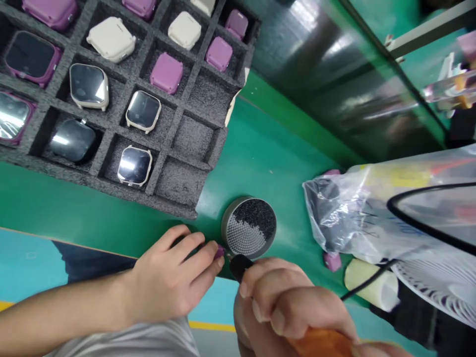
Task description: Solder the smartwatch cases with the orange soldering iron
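My left hand pinches a small purple part between its fingertips. My right hand is closed around an orange-handled tool, and the tool's black tip sits right by the purple part. Most of the part is hidden by my fingers. Just beyond both hands stands a round metal tin holding bristles and dark granules. A black foam tray holds smartwatches and purple and white cases, one per compartment.
A clear plastic bag lies on the green mat to the right, with a purple piece at its edge. A cream roll, a black cable and a white fan grille sit at lower right.
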`<state>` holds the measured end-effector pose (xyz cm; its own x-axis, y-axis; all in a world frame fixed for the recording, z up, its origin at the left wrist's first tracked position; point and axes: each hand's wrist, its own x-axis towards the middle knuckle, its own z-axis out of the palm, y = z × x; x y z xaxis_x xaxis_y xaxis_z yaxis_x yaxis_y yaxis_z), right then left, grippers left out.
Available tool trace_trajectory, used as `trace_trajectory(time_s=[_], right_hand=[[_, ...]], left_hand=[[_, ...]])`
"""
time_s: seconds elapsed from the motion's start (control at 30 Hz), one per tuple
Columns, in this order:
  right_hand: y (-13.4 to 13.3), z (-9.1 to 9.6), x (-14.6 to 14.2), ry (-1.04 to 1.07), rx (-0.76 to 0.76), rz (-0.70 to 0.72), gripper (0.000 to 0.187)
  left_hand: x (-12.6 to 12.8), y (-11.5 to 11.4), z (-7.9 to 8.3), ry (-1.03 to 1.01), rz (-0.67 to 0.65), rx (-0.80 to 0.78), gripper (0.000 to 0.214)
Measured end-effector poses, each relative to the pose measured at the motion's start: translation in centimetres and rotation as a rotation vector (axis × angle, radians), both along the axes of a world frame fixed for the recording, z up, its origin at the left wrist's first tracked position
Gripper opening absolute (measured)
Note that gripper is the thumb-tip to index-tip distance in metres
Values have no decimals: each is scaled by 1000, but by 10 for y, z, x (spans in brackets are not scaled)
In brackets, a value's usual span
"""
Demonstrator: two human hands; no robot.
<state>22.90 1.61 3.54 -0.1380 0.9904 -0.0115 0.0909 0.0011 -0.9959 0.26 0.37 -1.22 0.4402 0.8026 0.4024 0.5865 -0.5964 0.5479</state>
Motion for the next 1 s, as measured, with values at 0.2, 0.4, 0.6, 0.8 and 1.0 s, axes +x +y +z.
trace_trajectory(time_s=[0.2,0.4,0.6,0.8,1.0], right_hand=[[25,9,-21,11,27,-69,45],[19,17,-33,50,212,-197,43],[24,20,-35,177,404,-390,47],[25,15,-37,206,371,-413,68],[17,12,-33,209,322,-359,73]], left_hand=[[-1,-1,1,6,1,1,20],[3,-1,1,-2,32,2,16],[-5,1,6,71,-75,-19,34],[-3,-1,4,86,-16,-30,28],[-7,-1,6,98,-120,-89,35]])
